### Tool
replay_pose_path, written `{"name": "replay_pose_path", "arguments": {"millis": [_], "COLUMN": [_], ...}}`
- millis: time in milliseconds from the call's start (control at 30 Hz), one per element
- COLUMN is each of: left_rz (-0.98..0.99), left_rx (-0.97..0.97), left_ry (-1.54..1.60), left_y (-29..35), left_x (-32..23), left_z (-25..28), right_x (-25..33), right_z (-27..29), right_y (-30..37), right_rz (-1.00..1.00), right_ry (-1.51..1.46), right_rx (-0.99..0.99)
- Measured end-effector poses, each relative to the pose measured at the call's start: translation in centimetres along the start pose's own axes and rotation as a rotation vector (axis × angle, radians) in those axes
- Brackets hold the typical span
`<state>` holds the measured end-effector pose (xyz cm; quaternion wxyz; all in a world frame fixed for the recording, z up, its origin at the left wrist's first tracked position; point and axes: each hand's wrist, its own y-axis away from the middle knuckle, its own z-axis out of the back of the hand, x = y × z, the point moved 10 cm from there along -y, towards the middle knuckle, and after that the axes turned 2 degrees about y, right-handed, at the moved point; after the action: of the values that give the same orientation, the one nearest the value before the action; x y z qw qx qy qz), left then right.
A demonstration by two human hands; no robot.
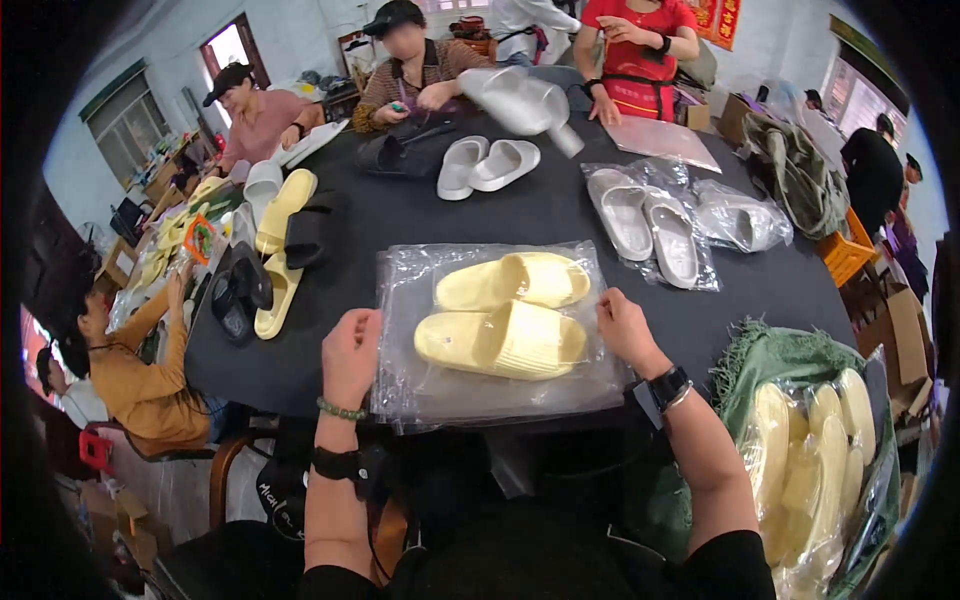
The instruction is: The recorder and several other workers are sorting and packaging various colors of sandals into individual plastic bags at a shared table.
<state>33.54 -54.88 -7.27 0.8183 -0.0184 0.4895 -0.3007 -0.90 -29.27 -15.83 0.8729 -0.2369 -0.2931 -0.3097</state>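
- While the left hand (350, 345) has its fingers curled on the left edge of a flat, clear plastic bag (398, 385), the right hand (625, 325) pinches the bag's right edge; the two hands are well apart.
- Between them, near the front edge of a large black-topped bench (400, 215), lies a pair of pale yellow, ribbed slide slippers (500, 340), side by side with toes to the right; whether they are inside the bag or on top of it, I cannot tell.
- A green beaded bracelet (341, 410) circles the left wrist, and a black watch (668, 387) the right.
- Beyond the bag, a pair of light grey slide slippers (506, 166) sits uncovered.
- To the right of these, pale grey slippers wrapped in clear plastic (672, 238) rest on the bench.
- On the left side are loose yellow slippers (281, 290), with black slippers (232, 298) just beside them.
- At lower right, a green woven sack (775, 350) holds bagged yellow slippers (805, 480).
- Across the bench, a person in a red top (640, 65) touches a flat, pinkish plastic sheet (665, 147).
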Motion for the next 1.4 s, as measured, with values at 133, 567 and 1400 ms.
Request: {"name": "replay_pose_path", "arguments": {"millis": [133,567,1400], "left_rz": [-0.059,-0.092,0.565], "left_rx": [0.078,0.263,0.516], "left_ry": [0.033,-0.486,0.413], "left_y": [0.0,-1.5,-8.8], "left_x": [2.0,2.5,11.8], "left_z": [-3.3,-8.5,-11.3], "right_x": [-0.1,1.4,2.0], "right_z": [-1.1,-0.6,-6.9], "right_y": [0.1,0.2,-3.9], "right_rz": [-0.018,0.032,0.202], "right_ry": [-0.041,0.006,0.587], "right_rx": [0.036,-0.023,0.814]}}
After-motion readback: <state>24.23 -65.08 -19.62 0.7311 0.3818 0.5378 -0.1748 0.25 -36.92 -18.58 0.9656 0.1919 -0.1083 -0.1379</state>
